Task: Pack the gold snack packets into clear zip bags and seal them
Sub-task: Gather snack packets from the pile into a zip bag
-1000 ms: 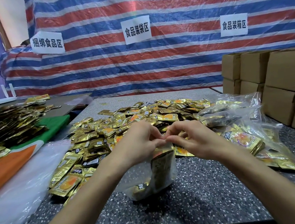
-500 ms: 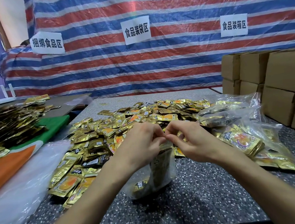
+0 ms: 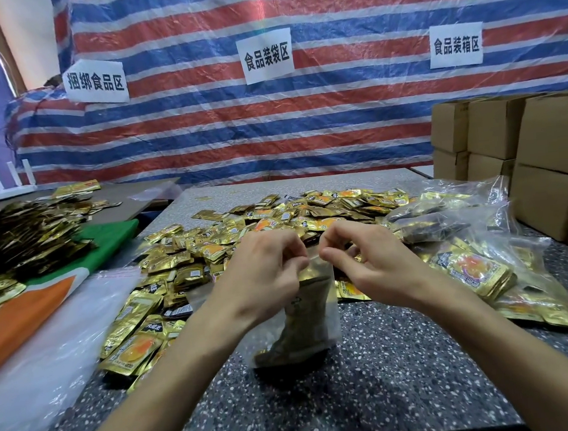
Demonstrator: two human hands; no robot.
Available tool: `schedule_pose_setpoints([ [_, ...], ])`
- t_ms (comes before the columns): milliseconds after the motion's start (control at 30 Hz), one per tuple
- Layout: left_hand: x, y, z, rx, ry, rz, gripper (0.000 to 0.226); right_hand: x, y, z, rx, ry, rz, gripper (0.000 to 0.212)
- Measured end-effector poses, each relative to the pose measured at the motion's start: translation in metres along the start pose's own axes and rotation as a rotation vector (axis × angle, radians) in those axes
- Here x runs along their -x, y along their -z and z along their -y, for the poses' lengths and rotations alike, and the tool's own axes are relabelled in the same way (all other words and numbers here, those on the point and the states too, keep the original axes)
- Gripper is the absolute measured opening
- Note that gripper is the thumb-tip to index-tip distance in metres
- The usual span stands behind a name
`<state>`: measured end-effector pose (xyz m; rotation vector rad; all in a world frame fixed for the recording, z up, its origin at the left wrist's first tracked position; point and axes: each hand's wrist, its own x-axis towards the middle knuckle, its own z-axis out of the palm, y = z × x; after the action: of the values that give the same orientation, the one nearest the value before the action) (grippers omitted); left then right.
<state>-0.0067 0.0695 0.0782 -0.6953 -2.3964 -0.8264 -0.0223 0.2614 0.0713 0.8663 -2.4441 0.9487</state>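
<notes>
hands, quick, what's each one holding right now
Left hand: closed, pinching the top of the clear zip bag.
Right hand: closed, pinching the same bag's top edge.

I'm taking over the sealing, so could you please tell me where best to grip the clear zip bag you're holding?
Pinch the top zip strip from above, as the left hand and right hand do: the zip bag stands upright, packets sunk to the bottom, leaving the mouth flat.

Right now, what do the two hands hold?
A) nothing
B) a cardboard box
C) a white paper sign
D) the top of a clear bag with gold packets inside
D: the left hand and the right hand both pinch the top of the clear zip bag, with gold packets inside it.
</notes>
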Motion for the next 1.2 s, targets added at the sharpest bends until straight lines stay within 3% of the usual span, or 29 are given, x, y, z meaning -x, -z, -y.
schedule_pose_setpoints([
  [267,0.006,0.008,0.006,0.023,0.016,0.059,0.004,0.001,0.002,-0.003,-0.06,-0.029,-0.006,0.009],
  [533,0.011,0.004,0.009,-0.007,0.027,-0.037,0.007,0.0,-0.001,-0.003,-0.075,-0.034,0.007,0.011],
  [667,0.015,0.013,0.015,0.048,0.033,0.003,0.002,0.002,0.004,-0.009,-0.071,-0.054,-0.021,0.012],
  [1200,0.026,0.029,0.029,-0.023,0.003,-0.045,0.018,0.003,0.013,-0.021,-0.127,-0.054,-0.046,0.015],
])
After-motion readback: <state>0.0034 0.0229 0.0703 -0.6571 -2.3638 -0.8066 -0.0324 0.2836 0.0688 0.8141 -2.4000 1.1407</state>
